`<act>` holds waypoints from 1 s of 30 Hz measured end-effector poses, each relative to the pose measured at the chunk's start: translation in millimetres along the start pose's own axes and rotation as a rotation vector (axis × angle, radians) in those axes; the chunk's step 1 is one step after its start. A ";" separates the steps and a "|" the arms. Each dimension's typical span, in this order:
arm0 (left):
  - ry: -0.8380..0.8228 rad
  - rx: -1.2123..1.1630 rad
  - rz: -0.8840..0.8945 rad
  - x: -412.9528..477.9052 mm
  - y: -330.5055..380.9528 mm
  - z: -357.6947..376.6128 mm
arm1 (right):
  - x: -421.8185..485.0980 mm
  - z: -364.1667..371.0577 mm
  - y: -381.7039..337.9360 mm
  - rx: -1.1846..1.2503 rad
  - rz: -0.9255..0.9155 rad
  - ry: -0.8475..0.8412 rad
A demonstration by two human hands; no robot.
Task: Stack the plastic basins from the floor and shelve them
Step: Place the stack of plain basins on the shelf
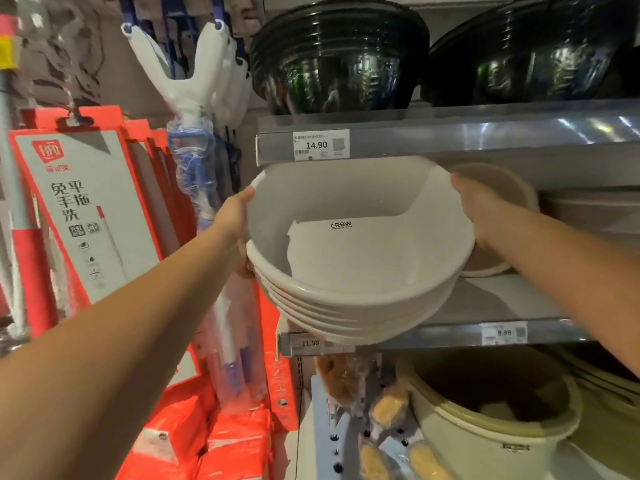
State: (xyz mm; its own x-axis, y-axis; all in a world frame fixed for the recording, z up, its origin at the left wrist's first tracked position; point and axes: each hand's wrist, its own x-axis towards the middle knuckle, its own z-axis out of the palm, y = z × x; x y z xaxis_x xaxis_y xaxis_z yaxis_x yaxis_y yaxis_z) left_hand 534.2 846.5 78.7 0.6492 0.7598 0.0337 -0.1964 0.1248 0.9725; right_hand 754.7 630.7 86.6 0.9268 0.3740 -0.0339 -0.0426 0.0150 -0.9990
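Note:
A nested stack of several white plastic basins (pixel 360 271) is tilted toward me, its bottom edge over the front lip of the middle shelf (pixel 502 303). My left hand (pixel 235 220) grips the stack's left rim, thumb over the top edge. On the right rim my right hand (pixel 478 206) holds the stack from the outside. The top basin has a white label with dark lettering inside it.
A brownish basin (pixel 509 188) stands on edge behind my right hand. Dark basins (pixel 336 60) fill the upper shelf, cream basins (pixel 491 410) the lower one. Red mop boxes (pixel 79 209) and wrapped mops (pixel 201 168) hang at the left. Price tags (pixel 320 144) line the shelf edges.

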 end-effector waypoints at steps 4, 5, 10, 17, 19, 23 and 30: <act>0.023 -0.034 -0.017 14.0 -4.1 5.7 | 26.5 8.8 2.5 0.066 -0.052 -0.006; 0.039 -0.023 -0.009 18.1 -1.1 7.2 | 32.8 10.9 1.8 0.082 -0.055 -0.013; 0.050 0.065 -0.030 43.1 5.7 8.8 | 54.9 19.3 0.6 0.111 -0.030 -0.038; 0.045 0.104 -0.027 83.7 6.4 6.6 | 82.3 29.5 0.7 0.120 0.007 -0.090; 0.041 0.072 -0.003 92.9 -1.5 7.1 | 92.6 32.3 6.4 0.107 -0.002 -0.097; 0.057 -0.007 0.073 108.2 -22.5 4.2 | 105.3 36.1 20.6 0.170 -0.060 -0.040; 0.068 -0.020 0.070 109.3 -26.8 3.8 | 118.0 35.3 24.1 0.180 -0.086 -0.052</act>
State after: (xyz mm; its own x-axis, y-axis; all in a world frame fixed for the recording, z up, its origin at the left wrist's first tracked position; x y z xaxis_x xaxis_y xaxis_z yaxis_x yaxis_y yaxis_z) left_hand 613.2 923.8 57.2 0.5818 0.8089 0.0851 -0.2548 0.0819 0.9635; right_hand 849.9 707.9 59.6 0.9095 0.4117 0.0571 -0.0349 0.2127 -0.9765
